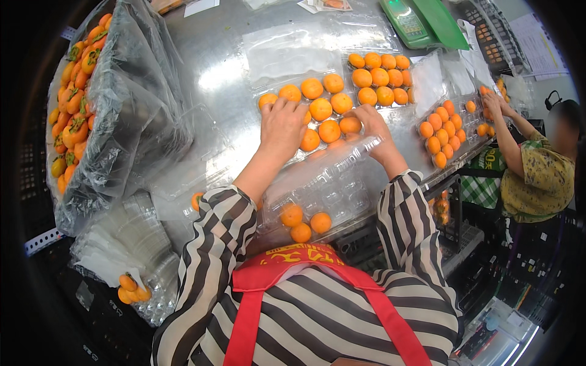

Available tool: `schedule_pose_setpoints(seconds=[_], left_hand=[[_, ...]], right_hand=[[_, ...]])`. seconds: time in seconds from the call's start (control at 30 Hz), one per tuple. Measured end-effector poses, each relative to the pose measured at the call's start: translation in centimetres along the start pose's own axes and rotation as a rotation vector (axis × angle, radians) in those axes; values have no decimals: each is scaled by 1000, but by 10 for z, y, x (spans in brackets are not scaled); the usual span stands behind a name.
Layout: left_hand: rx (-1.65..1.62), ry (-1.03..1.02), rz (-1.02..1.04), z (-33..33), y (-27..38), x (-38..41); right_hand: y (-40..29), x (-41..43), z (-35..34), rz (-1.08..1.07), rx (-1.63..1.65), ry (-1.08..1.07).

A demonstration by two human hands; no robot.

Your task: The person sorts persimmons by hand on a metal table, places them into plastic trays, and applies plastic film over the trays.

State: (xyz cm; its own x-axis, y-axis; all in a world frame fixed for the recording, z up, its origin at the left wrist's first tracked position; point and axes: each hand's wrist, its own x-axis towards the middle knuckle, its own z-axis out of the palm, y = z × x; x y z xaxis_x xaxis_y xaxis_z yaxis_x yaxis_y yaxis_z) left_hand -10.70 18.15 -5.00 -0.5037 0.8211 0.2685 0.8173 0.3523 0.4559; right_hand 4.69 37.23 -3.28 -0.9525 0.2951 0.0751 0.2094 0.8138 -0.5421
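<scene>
Rows of orange persimmons [320,109] fill a clear plastic clamshell tray [263,88] on the metal table in front of me. My left hand [284,120] rests on fruit at the tray's left side, fingertips bent over it. On the right, my right hand [370,126] touches a persimmon [350,125] at the tray's edge, with clear plastic beneath the wrist. Whether either hand grips a fruit I cannot tell. Nearer my body, another clear tray [345,196] holds a few persimmons [301,232] at its left end, partly under a raised clear sheet or lid.
A plastic-lined crate of persimmons [75,119] stands left, above stacked clear trays [137,228]. Filled trays [379,78] [442,132] lie right, below a green scale [409,25]. A co-worker [535,169] handles fruit at the far right. The metal table's edge [439,180] runs nearby.
</scene>
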Motion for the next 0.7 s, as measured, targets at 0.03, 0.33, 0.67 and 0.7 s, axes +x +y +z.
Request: schedule_pose_setpoints(seconds=[0.03,0.33,0.67,0.7], left_hand=[[31,-27,-18,0,1,1],[113,-119,-53,-4,0,8],[60,-197,8,-3,-5,8],[42,-191,16,-3,-4,8]], right_hand=[[-2,-1,0,12,26,3],[6,1,-13,295,599,135],[-12,20,-24,376,1706,120],[-14,22,-26,354,1711,97]])
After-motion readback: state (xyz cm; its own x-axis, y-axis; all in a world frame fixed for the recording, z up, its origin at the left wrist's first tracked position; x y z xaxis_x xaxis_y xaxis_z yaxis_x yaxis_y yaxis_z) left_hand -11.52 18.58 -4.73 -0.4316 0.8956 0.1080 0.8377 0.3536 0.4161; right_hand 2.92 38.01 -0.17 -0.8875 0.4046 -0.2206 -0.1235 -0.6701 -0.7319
